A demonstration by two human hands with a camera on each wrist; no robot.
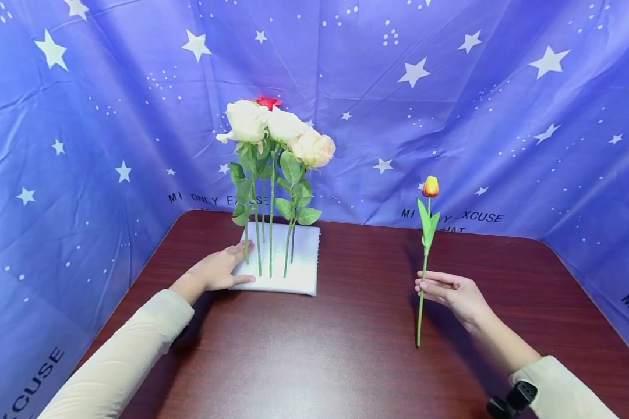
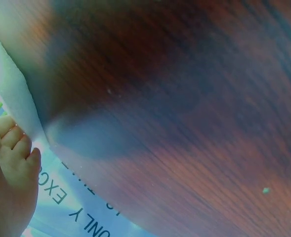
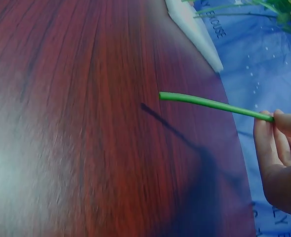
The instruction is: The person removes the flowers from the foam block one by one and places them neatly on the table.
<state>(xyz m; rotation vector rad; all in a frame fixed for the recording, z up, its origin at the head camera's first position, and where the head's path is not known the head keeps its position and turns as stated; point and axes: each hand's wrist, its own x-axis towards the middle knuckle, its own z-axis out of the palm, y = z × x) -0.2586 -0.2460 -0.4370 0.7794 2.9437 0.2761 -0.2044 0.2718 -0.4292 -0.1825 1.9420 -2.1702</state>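
Down at the lower right of the head view, I see my right hand point(image 1: 453, 294) pinching one tulip point(image 1: 430, 187) by its green stem point(image 1: 422, 302). The stem stands almost straight up and down, with the orange bud on top and the cut end hanging just over the table point(image 1: 356, 349). From the right wrist view, the stem point(image 3: 212, 104) sticks out past my fingers point(image 3: 283, 129) and its tip does not touch the wood.

Over to the left of that hand, well apart from it, is the white block point(image 1: 299, 262). My left hand point(image 1: 220, 269) lies flat and relaxed on the block's near left corner, fingers out straight. So the left hand is at the block, and the right hand with the tulip is the far one.

I count one tulip and one block. Three pale roses point(image 1: 278, 131) stand up in the block, and one red flower point(image 1: 267, 102) peeks out behind them.
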